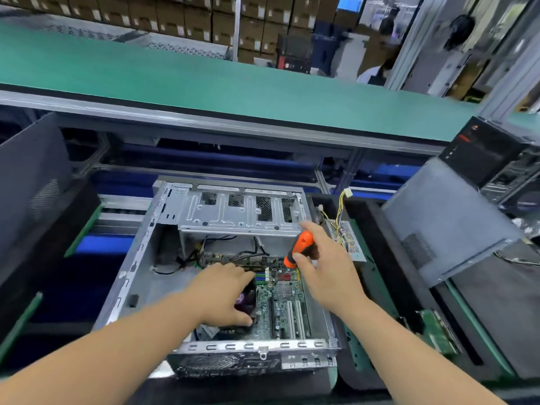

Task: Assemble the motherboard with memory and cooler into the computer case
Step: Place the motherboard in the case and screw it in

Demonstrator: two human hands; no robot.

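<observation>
An open grey computer case lies on its side in front of me. The green motherboard lies flat inside it, with white slots near the front. My left hand rests palm down on the dark cooler, covering most of it. My right hand grips an orange and black electric screwdriver, tip pointing down at the board's far right part. The memory is hidden or too blurred to pick out.
A silver drive cage spans the case's far side. Loose yellow and black power cables hang at the case's right. Dark case panels lean at right and left. A green conveyor belt runs behind.
</observation>
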